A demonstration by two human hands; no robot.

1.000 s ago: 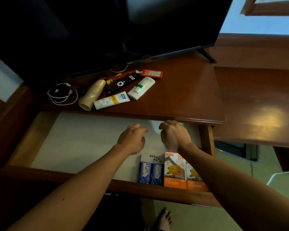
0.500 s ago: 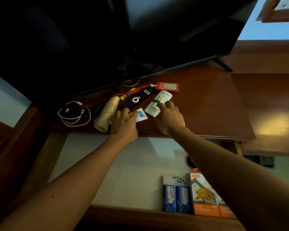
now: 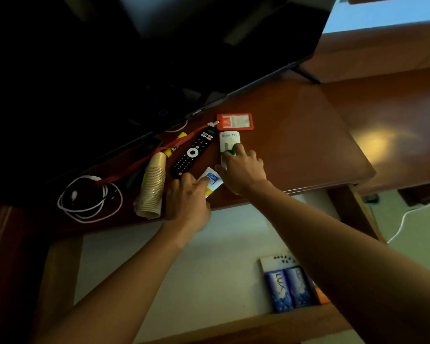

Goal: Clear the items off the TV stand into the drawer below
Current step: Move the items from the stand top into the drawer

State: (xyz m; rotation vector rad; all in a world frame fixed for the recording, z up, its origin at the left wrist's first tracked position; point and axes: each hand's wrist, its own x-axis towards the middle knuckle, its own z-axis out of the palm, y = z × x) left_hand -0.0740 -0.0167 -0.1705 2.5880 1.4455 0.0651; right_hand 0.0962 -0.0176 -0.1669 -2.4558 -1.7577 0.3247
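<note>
Head view, L hand on yellow tube, R hand on white tube

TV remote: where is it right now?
On the TV stand, left-centre of the head view: TV remote lies diagonally between the paper cup stack and the white tube.

Table: reddish-brown wood, polished, glossy, with a light glare at right of frame. Drawer floor: pale, matt lining; wooden walls. Remote control: black matt plastic. Stacked cups: tan, ribbed, paper-like. Card holder: red plastic, shiny. Soap boxes: glossy printed card.
</note>
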